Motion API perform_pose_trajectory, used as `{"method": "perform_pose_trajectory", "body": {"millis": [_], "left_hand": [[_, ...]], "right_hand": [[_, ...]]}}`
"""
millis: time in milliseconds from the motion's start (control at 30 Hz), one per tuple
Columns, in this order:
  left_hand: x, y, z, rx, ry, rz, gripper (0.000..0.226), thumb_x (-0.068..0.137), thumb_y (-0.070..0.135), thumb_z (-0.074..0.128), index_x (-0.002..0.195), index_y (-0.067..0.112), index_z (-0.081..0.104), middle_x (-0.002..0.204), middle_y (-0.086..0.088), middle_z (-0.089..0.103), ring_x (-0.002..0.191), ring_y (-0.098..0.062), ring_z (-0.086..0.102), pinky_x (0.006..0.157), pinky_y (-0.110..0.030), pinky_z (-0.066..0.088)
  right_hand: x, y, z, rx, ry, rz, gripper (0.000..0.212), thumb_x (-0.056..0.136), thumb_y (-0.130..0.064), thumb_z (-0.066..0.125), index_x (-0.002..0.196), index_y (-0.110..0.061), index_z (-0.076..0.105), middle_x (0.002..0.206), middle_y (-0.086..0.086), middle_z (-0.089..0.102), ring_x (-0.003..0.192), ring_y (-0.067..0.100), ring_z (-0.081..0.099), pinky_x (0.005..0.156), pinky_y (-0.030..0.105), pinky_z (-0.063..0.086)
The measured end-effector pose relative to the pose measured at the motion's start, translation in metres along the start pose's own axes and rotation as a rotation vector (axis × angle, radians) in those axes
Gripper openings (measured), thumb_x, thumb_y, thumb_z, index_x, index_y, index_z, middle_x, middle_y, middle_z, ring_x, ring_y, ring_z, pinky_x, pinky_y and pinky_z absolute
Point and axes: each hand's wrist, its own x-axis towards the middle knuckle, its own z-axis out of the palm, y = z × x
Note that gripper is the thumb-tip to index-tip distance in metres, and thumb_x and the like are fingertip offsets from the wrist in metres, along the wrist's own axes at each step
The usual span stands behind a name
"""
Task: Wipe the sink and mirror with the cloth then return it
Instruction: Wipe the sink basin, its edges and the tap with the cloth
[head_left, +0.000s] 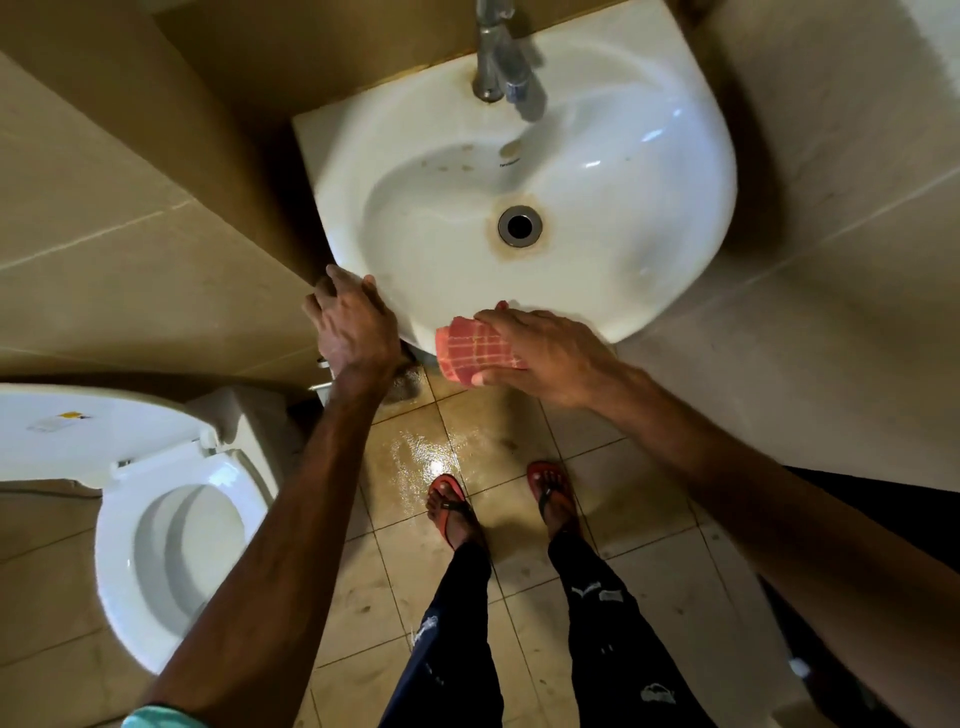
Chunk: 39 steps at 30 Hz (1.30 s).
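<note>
A white ceramic sink (649, 218) fills the upper middle of the view, with a stained ring around its drain (519, 225) and a chrome tap (506, 57) at the back. My right hand (545, 358) presses a folded pink checked cloth (475, 351) against the sink's near front rim. My left hand (353, 327) rests on the sink's left front edge, fingers spread over the rim. The mirror is out of view.
A toilet (176, 545) with its lid raised stands at lower left. Beige tiled walls close in on both sides of the sink. The tiled floor (415, 457) below the sink is wet and shiny. My feet in red sandals (452, 504) stand on it.
</note>
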Motion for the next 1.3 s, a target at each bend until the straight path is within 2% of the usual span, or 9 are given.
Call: {"method": "perform_pose_trajectory", "body": {"millis": [133, 300, 467, 633, 733, 867, 1100, 1233, 1300], "left_hand": [[-0.013, 0.019, -0.004, 0.074, 0.133, 0.116, 0.054, 0.097, 0.005, 0.048, 0.150, -0.001, 0.037, 0.154, -0.023, 0.038, 0.141, -0.040, 0.036, 0.119, -0.046, 0.029], [-0.025, 0.042, 0.006, 0.050, 0.087, 0.372, 0.049, 0.081, -0.016, 0.054, 0.120, 0.008, 0.071, 0.133, -0.014, 0.065, 0.128, -0.030, 0.055, 0.101, -0.039, 0.054], [-0.020, 0.054, 0.018, 0.135, -0.263, 0.400, 0.039, 0.092, 0.007, 0.053, 0.122, 0.022, 0.074, 0.125, -0.004, 0.073, 0.111, -0.029, 0.070, 0.093, -0.036, 0.056], [-0.004, 0.064, 0.025, 0.314, -0.532, 0.501, 0.042, 0.097, 0.024, 0.053, 0.138, 0.025, 0.062, 0.142, -0.006, 0.060, 0.128, -0.032, 0.059, 0.106, -0.042, 0.050], [0.002, 0.079, 0.025, 0.359, -0.576, 0.476, 0.042, 0.098, 0.024, 0.055, 0.140, 0.023, 0.060, 0.146, -0.008, 0.057, 0.130, -0.033, 0.058, 0.108, -0.046, 0.050], [0.001, 0.090, 0.027, 0.402, -0.571, 0.481, 0.040, 0.099, 0.018, 0.054, 0.138, 0.016, 0.060, 0.134, -0.013, 0.063, 0.121, -0.034, 0.063, 0.099, -0.044, 0.055], [0.006, 0.089, 0.035, 0.473, -0.613, 0.517, 0.045, 0.098, 0.016, 0.048, 0.143, 0.011, 0.053, 0.144, -0.012, 0.056, 0.130, -0.034, 0.056, 0.104, -0.045, 0.051], [0.008, 0.095, 0.032, 0.492, -0.619, 0.551, 0.045, 0.098, 0.016, 0.051, 0.142, 0.010, 0.055, 0.141, -0.013, 0.058, 0.127, -0.035, 0.058, 0.101, -0.043, 0.052], [0.009, 0.096, 0.032, 0.493, -0.629, 0.562, 0.044, 0.096, 0.013, 0.053, 0.139, 0.010, 0.057, 0.139, -0.013, 0.059, 0.125, -0.035, 0.059, 0.098, -0.042, 0.052]], "right_hand": [[-0.017, 0.045, -0.023, -0.081, -0.074, -0.006, 0.087, 0.090, -0.078, 0.034, 0.148, -0.014, 0.045, 0.127, 0.009, 0.065, 0.099, 0.029, 0.070, 0.081, 0.042, 0.060], [-0.013, 0.073, -0.040, -0.168, -0.128, 0.017, 0.075, 0.101, -0.068, 0.026, 0.148, -0.014, 0.047, 0.133, 0.011, 0.064, 0.109, 0.031, 0.069, 0.089, 0.040, 0.055], [-0.020, 0.051, -0.025, -0.191, -0.101, -0.021, 0.050, 0.109, -0.037, 0.037, 0.150, -0.011, 0.046, 0.145, 0.012, 0.060, 0.132, 0.030, 0.058, 0.113, 0.046, 0.045], [0.020, 0.056, -0.039, 0.030, -0.467, 0.130, 0.044, 0.113, -0.038, 0.031, 0.146, -0.015, 0.048, 0.138, 0.008, 0.059, 0.129, 0.031, 0.055, 0.106, 0.044, 0.042], [0.052, 0.075, -0.021, -0.048, -0.536, 0.097, 0.057, 0.113, -0.040, 0.027, 0.161, -0.011, 0.023, 0.168, 0.010, 0.028, 0.157, 0.034, 0.021, 0.124, 0.050, 0.026], [0.079, 0.097, 0.000, -0.132, -0.473, 0.099, 0.069, 0.113, -0.040, 0.023, 0.163, -0.004, -0.007, 0.173, 0.016, -0.010, 0.160, 0.028, -0.015, 0.131, 0.044, -0.001], [0.103, 0.121, 0.004, -0.171, -0.241, 0.223, 0.069, 0.112, -0.037, 0.029, 0.163, 0.000, 0.001, 0.171, 0.024, -0.004, 0.160, 0.041, -0.005, 0.130, 0.055, 0.010], [0.073, 0.110, -0.002, -0.108, -0.316, 0.219, 0.077, 0.102, -0.054, 0.013, 0.164, -0.008, 0.009, 0.173, 0.018, 0.007, 0.161, 0.035, 0.002, 0.128, 0.055, 0.017], [0.052, 0.096, -0.014, -0.048, -0.376, 0.192, 0.064, 0.107, -0.049, 0.021, 0.161, -0.014, 0.023, 0.169, 0.014, 0.024, 0.157, 0.032, 0.023, 0.123, 0.051, 0.029]]}}
